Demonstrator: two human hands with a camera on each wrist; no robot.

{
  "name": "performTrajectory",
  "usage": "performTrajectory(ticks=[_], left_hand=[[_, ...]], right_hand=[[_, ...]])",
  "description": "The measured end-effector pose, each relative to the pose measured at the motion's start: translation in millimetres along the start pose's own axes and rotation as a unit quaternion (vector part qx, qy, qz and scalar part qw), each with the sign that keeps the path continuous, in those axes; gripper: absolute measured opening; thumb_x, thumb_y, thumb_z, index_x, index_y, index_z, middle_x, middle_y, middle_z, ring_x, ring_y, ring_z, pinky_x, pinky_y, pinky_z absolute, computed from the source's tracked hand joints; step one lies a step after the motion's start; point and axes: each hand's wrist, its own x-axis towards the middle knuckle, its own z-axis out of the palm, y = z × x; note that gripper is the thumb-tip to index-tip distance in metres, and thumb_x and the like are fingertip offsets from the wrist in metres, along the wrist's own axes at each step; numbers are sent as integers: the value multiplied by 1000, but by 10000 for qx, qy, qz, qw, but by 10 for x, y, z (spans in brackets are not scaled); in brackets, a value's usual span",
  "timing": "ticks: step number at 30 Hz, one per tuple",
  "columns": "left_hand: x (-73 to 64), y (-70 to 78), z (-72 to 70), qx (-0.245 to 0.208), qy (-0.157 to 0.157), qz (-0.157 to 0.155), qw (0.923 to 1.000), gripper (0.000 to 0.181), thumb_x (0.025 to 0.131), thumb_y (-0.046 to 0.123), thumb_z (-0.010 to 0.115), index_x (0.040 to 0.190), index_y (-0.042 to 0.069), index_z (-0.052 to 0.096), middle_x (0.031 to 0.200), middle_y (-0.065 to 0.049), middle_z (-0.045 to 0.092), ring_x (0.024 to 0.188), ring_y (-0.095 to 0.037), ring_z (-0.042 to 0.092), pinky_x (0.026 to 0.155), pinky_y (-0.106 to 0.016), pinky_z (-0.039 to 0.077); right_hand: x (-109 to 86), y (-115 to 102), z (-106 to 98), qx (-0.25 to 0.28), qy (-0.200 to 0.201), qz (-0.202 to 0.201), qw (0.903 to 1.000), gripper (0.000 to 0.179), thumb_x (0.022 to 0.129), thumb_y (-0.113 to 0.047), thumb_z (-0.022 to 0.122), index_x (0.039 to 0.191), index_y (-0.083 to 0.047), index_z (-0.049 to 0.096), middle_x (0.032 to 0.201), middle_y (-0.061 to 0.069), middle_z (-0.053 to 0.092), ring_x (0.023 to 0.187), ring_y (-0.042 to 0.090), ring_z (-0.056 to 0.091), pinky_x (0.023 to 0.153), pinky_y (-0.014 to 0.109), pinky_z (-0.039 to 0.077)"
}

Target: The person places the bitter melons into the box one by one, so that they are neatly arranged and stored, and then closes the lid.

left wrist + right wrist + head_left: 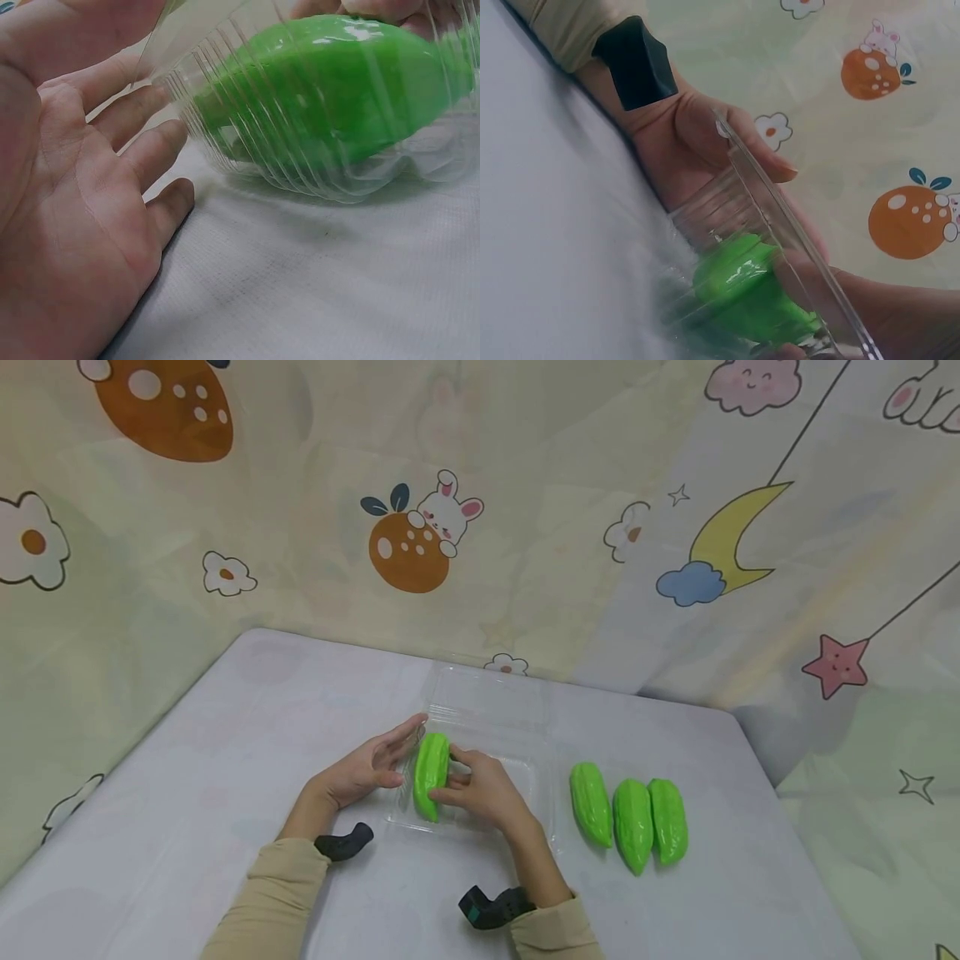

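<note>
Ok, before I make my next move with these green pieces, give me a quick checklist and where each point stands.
1. Right hand has a grip on the nearest green piece: ok.
2. That piece is within the sides of the clear container: ok, the left wrist view shows it through the plastic.
3. Lid out of the way: ok, it lies open on the far side.
4. Left hand is steadying the container: cannot tell, it is beside it, but contact isn't clear.
5. All the green pieces are inside: not ok, three others lie on the table.
</note>
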Motion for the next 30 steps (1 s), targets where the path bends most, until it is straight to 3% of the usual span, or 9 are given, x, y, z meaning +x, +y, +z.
performTrajectory(ticks=[9,30], left_hand=[[-5,14,7,-18,19,-25,10000,98,81,18,75,154,19,10,162,1,0,148,-29,-6,115,-58,-1],[-1,-18,-13,-54,-48,-34,10000,99,80,21,75,154,20,10,162,3,-1,148,-25,-8,116,-55,-2]], right_hand=[[4,-42,30,-492,151,-43,9987,77,75,-33,80,139,-6,47,133,17,55,105,25,67,82,28,56],[-10,-8,-37,-875,214,174,9958,82,74,-38,80,141,-6,45,132,16,56,107,30,64,87,39,55]])
